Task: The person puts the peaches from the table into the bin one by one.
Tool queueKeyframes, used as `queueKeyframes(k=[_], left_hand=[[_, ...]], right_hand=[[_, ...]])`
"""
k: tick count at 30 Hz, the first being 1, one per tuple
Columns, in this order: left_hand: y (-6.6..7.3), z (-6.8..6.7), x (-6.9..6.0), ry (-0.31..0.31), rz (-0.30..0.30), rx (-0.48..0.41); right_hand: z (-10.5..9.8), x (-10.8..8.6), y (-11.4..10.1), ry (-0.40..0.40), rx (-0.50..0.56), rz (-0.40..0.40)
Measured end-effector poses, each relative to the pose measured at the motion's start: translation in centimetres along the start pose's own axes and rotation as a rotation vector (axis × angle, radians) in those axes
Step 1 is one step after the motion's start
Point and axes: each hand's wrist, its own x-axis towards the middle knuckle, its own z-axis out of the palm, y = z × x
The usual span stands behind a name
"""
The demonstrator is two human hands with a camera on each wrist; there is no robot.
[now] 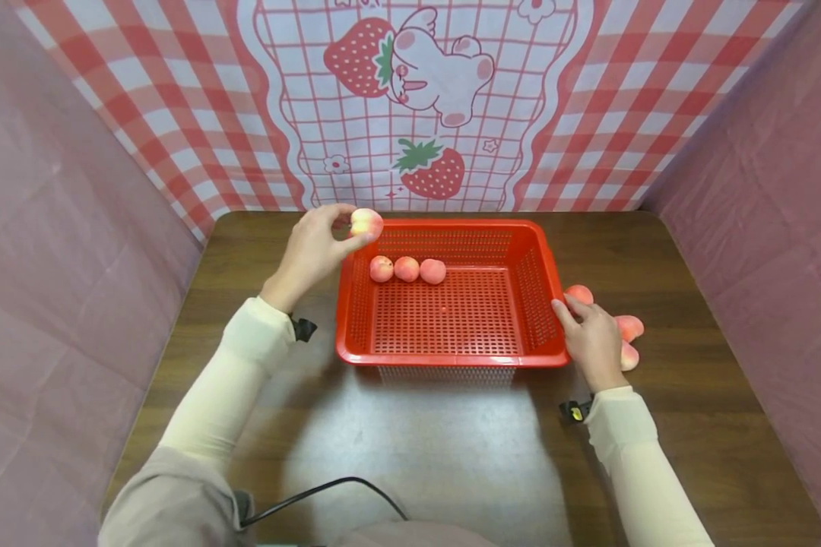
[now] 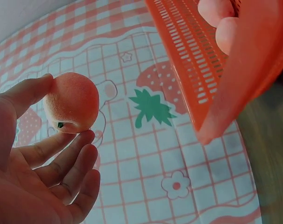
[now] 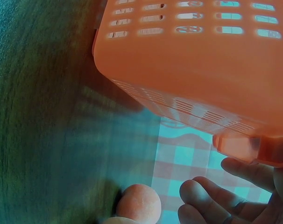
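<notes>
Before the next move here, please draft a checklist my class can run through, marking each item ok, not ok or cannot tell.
1. Left hand holding its peach: ok, pinched between thumb and fingers.
2. Held peach fully over the basket: cannot tell; it appears by the back left corner.
3. Room in the basket: ok; the row of three peaches leaves most of the floor bare.
4. Basket upright on the table: ok.
5. Right hand gripping firmly: cannot tell; it is at the right rim.
6. All peaches inside: not ok; the loose peaches lie to the basket's right.
</notes>
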Motion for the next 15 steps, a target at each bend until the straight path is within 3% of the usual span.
queueKeyframes(k=[15], left_hand=[[2.6, 1.8, 1.3, -0.041, 0.047, -0.051]], right_hand=[[-0.1, 0.1, 0.0, -0.011, 0.021, 0.016]])
